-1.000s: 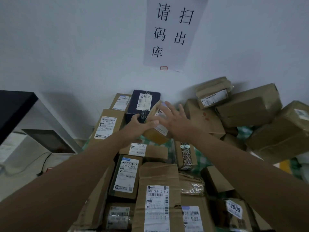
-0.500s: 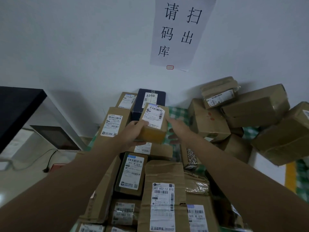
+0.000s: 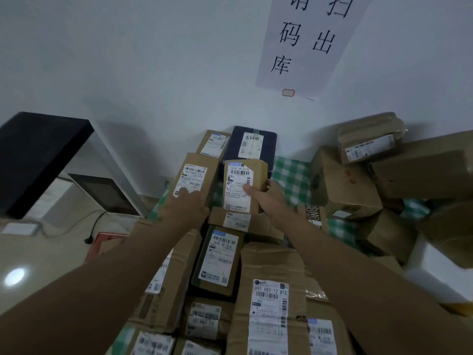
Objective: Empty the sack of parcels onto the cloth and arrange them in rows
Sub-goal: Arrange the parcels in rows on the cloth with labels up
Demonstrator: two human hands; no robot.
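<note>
The left hand (image 3: 188, 204) lies flat, fingers straight, on the label of a tall box (image 3: 193, 175) at the left of the rows. Just right of it, the right hand (image 3: 266, 198) grips a small box (image 3: 243, 185), thumb across its label, held upright above the other parcels (image 3: 271, 290). Checked cloth (image 3: 291, 178) shows beside it, with a loose heap (image 3: 384, 175) at far right.

parcel depot | labelled cartons (image 3: 268, 298) heaped | scan-out wall notice (image 3: 307, 42)
</note>
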